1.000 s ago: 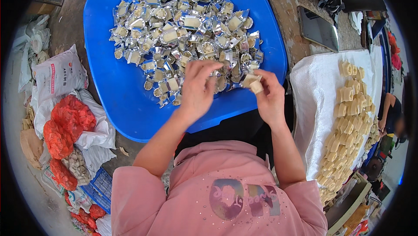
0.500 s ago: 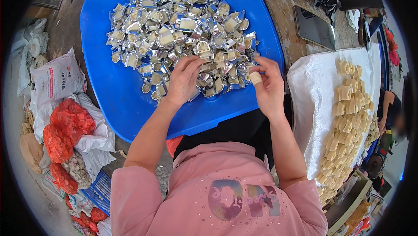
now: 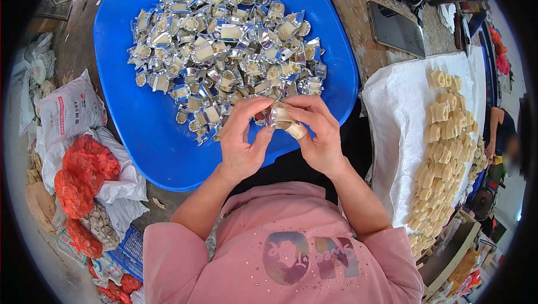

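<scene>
My left hand [image 3: 240, 142] and right hand [image 3: 322, 138] meet above the near rim of a blue plastic tub [image 3: 126, 124]. Between their fingertips is a small shiny silver part with a pale inside [image 3: 279, 114], gripped from both sides. A beige piece [image 3: 296, 131] shows at my right thumb tip; whether it is worn or held is unclear. Heaped in the tub behind my hands are many similar silver parts [image 3: 216, 52] with cream-coloured insides. Fingers hide much of the part in my hands.
To the right, a white woven sheet [image 3: 386, 113] bears rows of beige pieces [image 3: 443, 152]. Beyond it lies a dark phone [image 3: 395, 29]. On the left are a printed white sack [image 3: 73, 108], red bags [image 3: 84, 172] and a blue crate [image 3: 128, 251]. Another person [image 3: 500, 136] is at far right.
Both hands have drawn back from the heap toward my body and come together, now with a silver part between them. The view has shifted slightly.
</scene>
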A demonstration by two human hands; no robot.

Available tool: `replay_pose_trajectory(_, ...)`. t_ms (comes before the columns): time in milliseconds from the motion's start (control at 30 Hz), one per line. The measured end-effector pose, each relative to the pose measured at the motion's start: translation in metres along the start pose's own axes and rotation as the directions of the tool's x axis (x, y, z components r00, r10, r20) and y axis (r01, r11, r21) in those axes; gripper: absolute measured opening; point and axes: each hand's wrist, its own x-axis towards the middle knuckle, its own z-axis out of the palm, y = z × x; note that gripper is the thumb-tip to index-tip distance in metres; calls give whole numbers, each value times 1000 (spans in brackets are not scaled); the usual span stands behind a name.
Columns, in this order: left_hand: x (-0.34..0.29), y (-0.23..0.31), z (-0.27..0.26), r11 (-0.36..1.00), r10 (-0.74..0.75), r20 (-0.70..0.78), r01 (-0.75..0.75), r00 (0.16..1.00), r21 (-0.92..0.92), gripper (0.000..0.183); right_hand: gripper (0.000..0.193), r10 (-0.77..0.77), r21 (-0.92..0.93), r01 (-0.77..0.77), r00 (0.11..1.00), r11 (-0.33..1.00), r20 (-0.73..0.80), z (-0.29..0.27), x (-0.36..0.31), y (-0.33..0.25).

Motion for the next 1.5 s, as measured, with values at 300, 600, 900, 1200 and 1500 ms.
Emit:
replay_pose_trajectory(300,3,6,0,994,82,-34,-84,996,-64,21,37,-77,34,80,993,996,-84,-2,-1,2)
replay_pose_trajectory(600,-1,14,12,998,31,-11,-30,999,59,14,30,-52,-4,52,997,999,-59,-6,-2,-7)
replay_pose_trajectory(900,-5,11,23,996,60,-112,-52,992,71,11,24,103,111,-98,994,989,-37,-5,-9,-5)
replay_pose_trajectory(1200,-2,5,19,994,-101,-105,96,989,-44,15,29,179,298,-175,984,938,15,1,-10,5)
replay_pose_trajectory(1500,-8,3,30,970,-242,-160,233,957,-72,10,46,426,391,-465,885,794,189,-4,-18,9)
